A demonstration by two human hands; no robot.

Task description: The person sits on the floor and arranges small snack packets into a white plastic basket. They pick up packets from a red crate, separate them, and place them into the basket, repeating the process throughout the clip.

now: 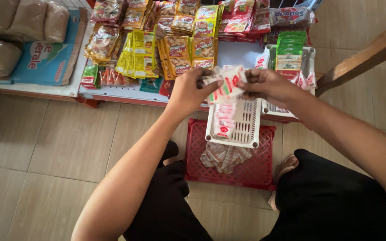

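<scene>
My left hand [190, 89] and my right hand [266, 85] are both closed on a bunch of small white-and-red sachets [226, 82], held above a white slotted basket [246, 129]. More of these sachets [223, 120] lie in a row inside that basket. The basket rests on a red plastic crate [264, 172] on the floor, and a checked cloth [224, 156] lies in the crate between my knees.
A low white shelf [121, 91] ahead carries hanging strips of yellow, orange, red and green packets [175, 40]. Green packets [290, 51] stand in a white basket at the right. Brown bags [23, 22] lie on a blue box at the left. A wooden rail [367, 56] crosses at right.
</scene>
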